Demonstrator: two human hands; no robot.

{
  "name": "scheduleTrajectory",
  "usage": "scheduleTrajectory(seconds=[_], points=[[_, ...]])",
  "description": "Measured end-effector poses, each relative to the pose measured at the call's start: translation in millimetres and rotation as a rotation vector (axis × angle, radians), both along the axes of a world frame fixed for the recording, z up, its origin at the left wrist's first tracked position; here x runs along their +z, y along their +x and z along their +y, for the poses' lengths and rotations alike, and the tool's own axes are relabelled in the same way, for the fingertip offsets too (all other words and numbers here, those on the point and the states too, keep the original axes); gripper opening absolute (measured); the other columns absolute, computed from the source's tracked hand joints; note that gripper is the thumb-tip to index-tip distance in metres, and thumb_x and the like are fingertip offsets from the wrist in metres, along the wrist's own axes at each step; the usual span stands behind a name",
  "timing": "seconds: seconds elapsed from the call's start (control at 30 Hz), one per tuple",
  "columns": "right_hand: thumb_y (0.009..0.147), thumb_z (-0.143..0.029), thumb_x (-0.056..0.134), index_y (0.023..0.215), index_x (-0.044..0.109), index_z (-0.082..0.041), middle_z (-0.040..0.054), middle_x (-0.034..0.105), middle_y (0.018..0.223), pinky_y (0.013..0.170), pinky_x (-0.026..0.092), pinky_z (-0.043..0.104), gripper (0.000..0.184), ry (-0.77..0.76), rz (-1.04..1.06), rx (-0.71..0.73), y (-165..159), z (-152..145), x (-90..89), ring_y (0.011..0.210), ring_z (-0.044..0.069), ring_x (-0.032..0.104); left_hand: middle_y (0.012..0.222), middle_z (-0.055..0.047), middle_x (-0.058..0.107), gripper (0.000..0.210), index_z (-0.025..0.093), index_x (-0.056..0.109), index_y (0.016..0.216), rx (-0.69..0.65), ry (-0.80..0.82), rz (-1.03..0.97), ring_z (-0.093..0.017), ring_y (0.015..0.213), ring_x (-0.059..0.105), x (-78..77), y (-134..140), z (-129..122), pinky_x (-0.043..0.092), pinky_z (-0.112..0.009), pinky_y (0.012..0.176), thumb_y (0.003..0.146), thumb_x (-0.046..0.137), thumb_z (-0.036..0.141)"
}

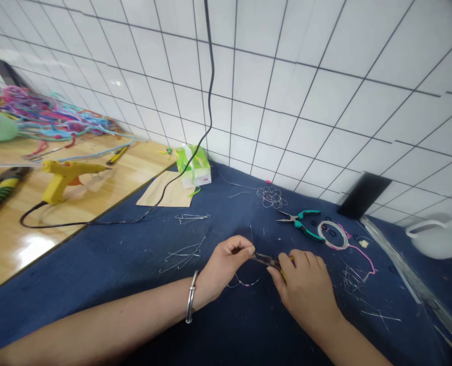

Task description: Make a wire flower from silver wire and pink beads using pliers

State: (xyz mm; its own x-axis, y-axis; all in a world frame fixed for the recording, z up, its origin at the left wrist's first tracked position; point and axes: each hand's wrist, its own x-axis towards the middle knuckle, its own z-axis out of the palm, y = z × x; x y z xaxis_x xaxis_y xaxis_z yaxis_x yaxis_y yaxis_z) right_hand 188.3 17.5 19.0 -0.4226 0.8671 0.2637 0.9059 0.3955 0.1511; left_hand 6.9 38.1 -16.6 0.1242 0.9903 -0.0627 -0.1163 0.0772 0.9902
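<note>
A thin wire [251, 234] is pinched in the grip of the left hand [223, 267] over the blue worktop [134, 274], and pliers [263, 258] are clasped by the right hand [307, 284] (for bending, it seems), so steady holding is needed next.
</note>
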Motion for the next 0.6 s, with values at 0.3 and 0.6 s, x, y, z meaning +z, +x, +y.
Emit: scheduleTrajectory(seconds=[0.3,0.6], points=[[0.085,-0.037,0.043,0.080,0.059,-0.019,0.0059,0.051,0.072,0.065,0.024,0.031,0.025,-0.011,0.019,0.006,2.6,0.3,-3.1,0.069,0.018,0.043,0.069,0.001,0.053,0.013,0.015,0.058,0.072,-0.006,0.014,0.017,-0.011,0.066,0.046,-0.8,0.0,0.3,0.037,-0.023,0.065,0.078,0.056,0.026],[0.086,-0.037,0.043,0.078,0.060,-0.019,0.0040,0.050,0.069,0.064,0.024,0.029,0.026,-0.020,0.042,0.025,4.7,1.9,-7.9,0.065,0.016,0.041,0.068,0.001,0.053,0.011,0.015,0.057,0.070,0.001,0.016,0.074,-0.011,0.065,0.046,-2.0,1.2,-0.2,0.037,-0.023,0.063,0.077,0.055,0.024]])
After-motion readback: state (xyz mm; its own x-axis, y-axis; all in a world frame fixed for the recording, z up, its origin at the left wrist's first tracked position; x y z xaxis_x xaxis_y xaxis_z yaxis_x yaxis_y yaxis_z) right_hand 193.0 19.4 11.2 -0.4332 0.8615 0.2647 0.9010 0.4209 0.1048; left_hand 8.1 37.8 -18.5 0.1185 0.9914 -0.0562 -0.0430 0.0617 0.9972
